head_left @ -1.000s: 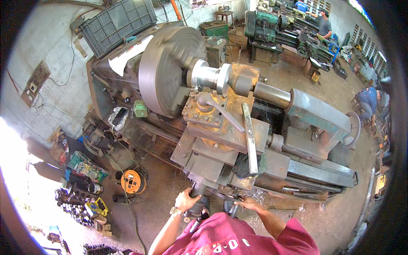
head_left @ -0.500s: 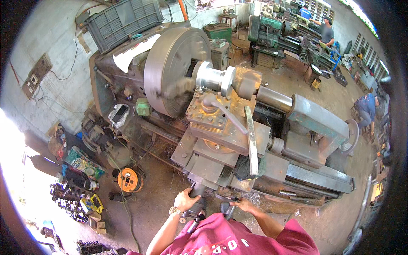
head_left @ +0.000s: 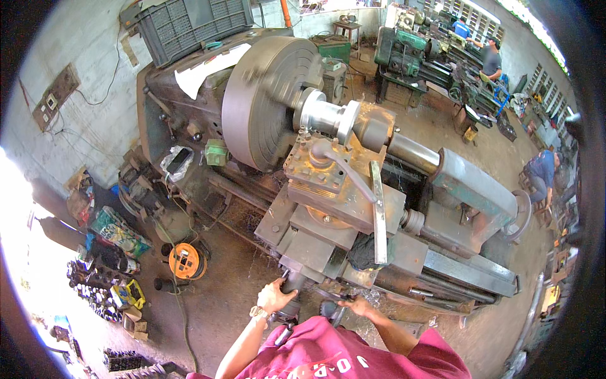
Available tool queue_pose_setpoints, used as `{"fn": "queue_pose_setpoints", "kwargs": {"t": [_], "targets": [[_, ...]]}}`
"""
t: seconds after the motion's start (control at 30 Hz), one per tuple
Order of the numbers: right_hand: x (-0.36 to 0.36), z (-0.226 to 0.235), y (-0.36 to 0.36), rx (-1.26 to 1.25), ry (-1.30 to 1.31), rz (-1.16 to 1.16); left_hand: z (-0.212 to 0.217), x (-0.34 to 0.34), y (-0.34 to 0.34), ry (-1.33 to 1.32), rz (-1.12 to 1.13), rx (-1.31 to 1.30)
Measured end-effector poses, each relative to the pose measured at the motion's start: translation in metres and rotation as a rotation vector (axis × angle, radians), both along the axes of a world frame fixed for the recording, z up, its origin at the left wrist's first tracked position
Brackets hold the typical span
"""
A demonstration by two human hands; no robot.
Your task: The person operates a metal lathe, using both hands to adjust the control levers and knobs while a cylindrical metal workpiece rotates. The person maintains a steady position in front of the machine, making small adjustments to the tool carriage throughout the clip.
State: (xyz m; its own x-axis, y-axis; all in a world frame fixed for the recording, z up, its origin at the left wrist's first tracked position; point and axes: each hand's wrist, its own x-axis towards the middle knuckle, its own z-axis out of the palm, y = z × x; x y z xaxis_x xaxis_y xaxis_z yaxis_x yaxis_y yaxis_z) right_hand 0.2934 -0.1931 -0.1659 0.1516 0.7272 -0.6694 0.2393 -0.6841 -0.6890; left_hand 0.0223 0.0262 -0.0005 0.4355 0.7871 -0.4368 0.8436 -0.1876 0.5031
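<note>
— Since the earlier frame, what has shifted?

— Very little: the view has swung a touch, so the big round chuck sits slightly further right in the picture. Both hands remain low at the front of the lathe.

— Where is the left hand?

— The left hand is at the front of the carriage, its fingers wrapped around a dark handwheel there. A watch shows on that wrist.

— And the right?

— The right hand rests just beside it on a second control below the carriage; whether its fingers close around it, I cannot tell.

— What is mounted?

— A shiny metal workpiece sticks out of the blurred chuck, with the rusty tool post just below it and the tailstock to its right.

— Around the machine?

— An orange cable reel lies on the floor at the left, and a grey crate sits on top of the headstock.
</note>
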Motion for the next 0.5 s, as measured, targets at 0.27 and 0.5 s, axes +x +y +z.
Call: {"fn": "queue_pose_setpoints", "kwargs": {"t": [0.27, 0.5], "targets": [[-0.002, 0.013, 0.007, -0.054, -0.083, 0.057, -0.001, -0.001, 0.001, -0.033, 0.007, -0.02], [-0.007, 0.037, 0.016, -0.095, -0.126, 0.057, 0.001, -0.001, 0.001, -0.032, 0.013, -0.022]]}}
